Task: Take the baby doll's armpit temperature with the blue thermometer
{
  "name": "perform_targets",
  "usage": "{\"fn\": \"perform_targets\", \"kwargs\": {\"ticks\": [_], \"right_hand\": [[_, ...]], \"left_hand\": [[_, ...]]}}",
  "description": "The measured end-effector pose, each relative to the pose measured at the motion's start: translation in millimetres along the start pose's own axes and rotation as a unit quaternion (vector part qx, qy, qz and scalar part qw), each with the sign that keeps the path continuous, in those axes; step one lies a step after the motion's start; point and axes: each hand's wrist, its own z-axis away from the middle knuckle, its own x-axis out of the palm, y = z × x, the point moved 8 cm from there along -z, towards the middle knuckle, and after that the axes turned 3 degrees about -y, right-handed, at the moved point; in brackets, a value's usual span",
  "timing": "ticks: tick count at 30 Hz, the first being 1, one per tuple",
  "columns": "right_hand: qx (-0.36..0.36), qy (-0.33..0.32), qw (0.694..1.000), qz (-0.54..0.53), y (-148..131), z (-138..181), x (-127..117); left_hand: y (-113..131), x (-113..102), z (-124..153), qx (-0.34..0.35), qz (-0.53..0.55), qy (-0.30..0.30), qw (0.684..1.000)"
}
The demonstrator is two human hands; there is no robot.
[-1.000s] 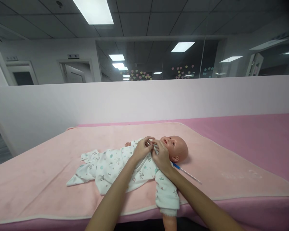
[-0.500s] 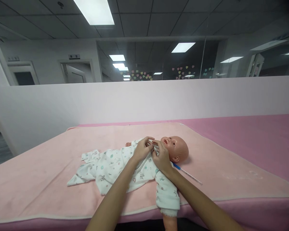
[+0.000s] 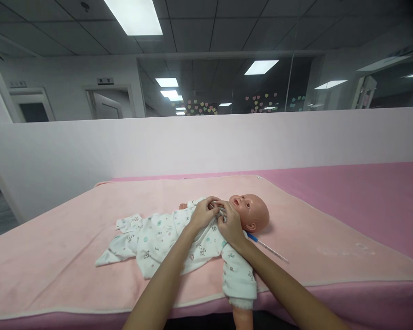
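The doll [image 3: 254, 211] lies on its back, its long axis running across the view, with the head to the right and the legs to the left, the legs angled a little nearer the person. Its near arm [image 3: 239, 275] sticks out towards the person and over the front edge of the desk [image 3: 365, 192].

It has a bare, smooth head and a white suit [image 3: 158, 229] printed with small green and dark figures; the suit's legs lie flat and spread apart. Beneath it is a peach blanket [image 3: 65, 243] on the pink desk.

The doll's upper chest is directly under both hands. The left grip [image 3: 203, 214] rests on the chest and the right grip [image 3: 231, 224] is just below the chin, fingers bent and fingertips close together at the collar. Whether they pinch the cloth, I cannot tell.

A thin rod [image 3: 273, 252], blue at one end, slants from beside the neck towards the near right.
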Motion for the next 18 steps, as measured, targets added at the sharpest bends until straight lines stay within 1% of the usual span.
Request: {"fn": "perform_targets", "kwargs": {"ticks": [5,18], "right_hand": [[-0.015,0.003,1.0,0.017,-3.9,-1.0,-1.1],[-0.003,-0.004,1.0,0.016,-1.2,-1.2,0.3]], "left_hand": [[-2.1,0.5,-0.1,-0.011,-0.002,-0.004,1.0],[-0.5,1.6,0.4,0.001,-0.023,-0.009,1.0]]}}
